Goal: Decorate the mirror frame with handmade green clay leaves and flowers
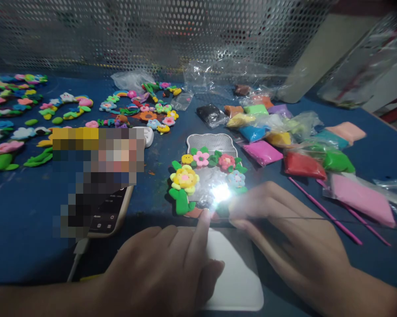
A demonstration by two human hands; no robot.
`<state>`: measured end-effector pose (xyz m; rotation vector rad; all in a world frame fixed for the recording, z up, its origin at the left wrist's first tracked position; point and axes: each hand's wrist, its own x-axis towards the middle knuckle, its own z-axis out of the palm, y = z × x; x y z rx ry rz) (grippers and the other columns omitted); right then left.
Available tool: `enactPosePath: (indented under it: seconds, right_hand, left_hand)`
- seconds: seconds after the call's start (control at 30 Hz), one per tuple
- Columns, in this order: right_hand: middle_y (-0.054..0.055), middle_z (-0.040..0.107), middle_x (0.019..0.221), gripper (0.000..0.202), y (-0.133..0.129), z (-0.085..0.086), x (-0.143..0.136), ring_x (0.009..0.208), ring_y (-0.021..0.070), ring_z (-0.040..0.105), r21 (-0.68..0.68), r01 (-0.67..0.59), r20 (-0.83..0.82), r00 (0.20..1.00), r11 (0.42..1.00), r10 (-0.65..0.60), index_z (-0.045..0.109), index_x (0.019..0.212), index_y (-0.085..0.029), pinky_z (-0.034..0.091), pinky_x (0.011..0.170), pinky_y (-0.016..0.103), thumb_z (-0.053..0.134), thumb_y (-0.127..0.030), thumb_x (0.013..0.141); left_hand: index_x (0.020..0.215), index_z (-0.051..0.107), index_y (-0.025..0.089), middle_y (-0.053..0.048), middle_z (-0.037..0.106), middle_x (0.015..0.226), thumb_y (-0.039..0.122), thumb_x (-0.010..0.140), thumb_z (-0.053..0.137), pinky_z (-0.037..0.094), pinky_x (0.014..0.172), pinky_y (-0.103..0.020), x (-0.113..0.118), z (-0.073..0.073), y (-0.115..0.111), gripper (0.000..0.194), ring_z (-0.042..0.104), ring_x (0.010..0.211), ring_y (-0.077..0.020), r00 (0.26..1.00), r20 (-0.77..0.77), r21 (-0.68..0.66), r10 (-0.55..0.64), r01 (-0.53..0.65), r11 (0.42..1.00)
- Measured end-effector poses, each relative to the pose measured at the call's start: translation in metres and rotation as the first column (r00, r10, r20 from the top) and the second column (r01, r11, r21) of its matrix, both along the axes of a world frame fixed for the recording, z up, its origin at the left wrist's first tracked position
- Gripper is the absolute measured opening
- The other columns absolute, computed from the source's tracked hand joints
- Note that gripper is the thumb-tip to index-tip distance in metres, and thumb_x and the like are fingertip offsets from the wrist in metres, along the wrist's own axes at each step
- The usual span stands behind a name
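Clay-flowered mirror point(203, 180), frame centre: probably soft-trimmed; grip silver top point(211, 143). Left hand point(175, 259): index extended, nothing visibly held; right hand point(294, 233): pinched, contents indiscernible.

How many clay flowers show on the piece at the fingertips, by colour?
Yellow flower: 1
Pink flower: 1
Coral-red flower: 1
Light blue flower: 1
Total: 4, leaving out the round yellow smiley; the right hand may hide more.

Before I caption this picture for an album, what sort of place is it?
Probably a craft workspace: a blue table bears clear plastic packets of brightly coloured, clay-like material, slender pink sticks and, at the hands, a ring of colourful, clay-like flowers.
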<state>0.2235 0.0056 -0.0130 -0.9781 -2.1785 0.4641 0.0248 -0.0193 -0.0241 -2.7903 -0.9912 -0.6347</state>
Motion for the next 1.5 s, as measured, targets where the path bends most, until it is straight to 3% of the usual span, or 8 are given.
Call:
enactPosePath:
  seconds: [1.17,1.5]
  right_hand:
    - [0.002,0.061,0.073,0.014,-0.0005,0.0036,-0.005,0.067,0.0131,0.057,0.025,0.015,0.018,1.0,1.0,-0.016,0.057,0.076,-0.019,0.047,0.06,0.025,0.053,-0.007,0.081]
    - [0.0,0.06,0.075,0.014,-0.0021,0.0038,-0.0043,0.068,0.0114,0.057,0.033,0.019,0.039,0.999,0.999,-0.02,0.056,0.076,-0.019,0.045,0.062,0.024,0.054,-0.006,0.081]
  left_hand:
    - [0.106,0.055,0.003,-0.003,0.064,0.062,0.021,0.09,0.042,0.05,0.037,-0.029,0.0012,0.0047,0.0003,0.028,0.06,0.047,-0.0162,1.0,-0.017,-0.043,-0.004,0.003,0.999]
    - [0.108,0.053,0.001,-0.003,0.065,0.062,0.023,0.09,0.042,0.049,0.038,-0.028,-0.0002,0.0027,0.001,0.03,0.061,0.047,-0.0158,1.0,-0.006,0.001,0.004,-0.004,1.0]
